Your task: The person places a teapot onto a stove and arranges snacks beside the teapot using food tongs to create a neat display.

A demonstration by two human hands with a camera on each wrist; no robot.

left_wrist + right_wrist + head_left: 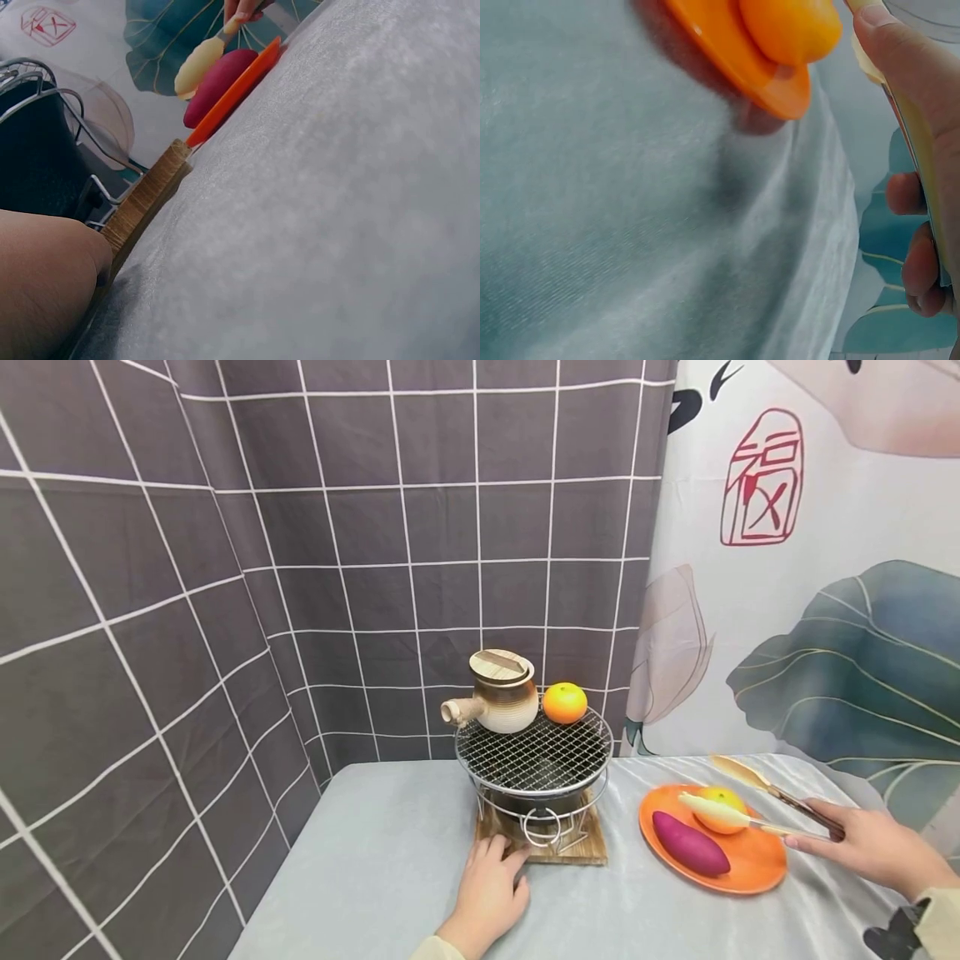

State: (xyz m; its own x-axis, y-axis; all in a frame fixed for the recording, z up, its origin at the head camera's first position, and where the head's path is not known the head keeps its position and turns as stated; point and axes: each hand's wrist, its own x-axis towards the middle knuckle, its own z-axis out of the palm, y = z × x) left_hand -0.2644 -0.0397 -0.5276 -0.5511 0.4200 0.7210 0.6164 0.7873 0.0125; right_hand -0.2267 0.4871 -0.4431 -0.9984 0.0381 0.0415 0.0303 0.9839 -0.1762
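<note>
My right hand (873,847) holds a pair of tongs (787,802) with pale tips. The two arms of the tongs are spread apart, and the nearer tip overlaps an orange (723,821) on the orange plate (761,868). A purple sweet potato (690,843) lies on the same plate, left of the fruit. My left hand (487,889) rests its fingers on the front left edge of a wooden board (581,853), beside the stove legs. In the left wrist view, the board (146,191) shows edge-on beside the hand, whose fingertips are mostly hidden.
A round stove with a wire grill (551,764) stands on the board. On the grill are a clay pot (510,706) with a wooden lid and side handle, and a second orange (565,702). A grey cloth (360,860) covers the table; curtains hang behind and left.
</note>
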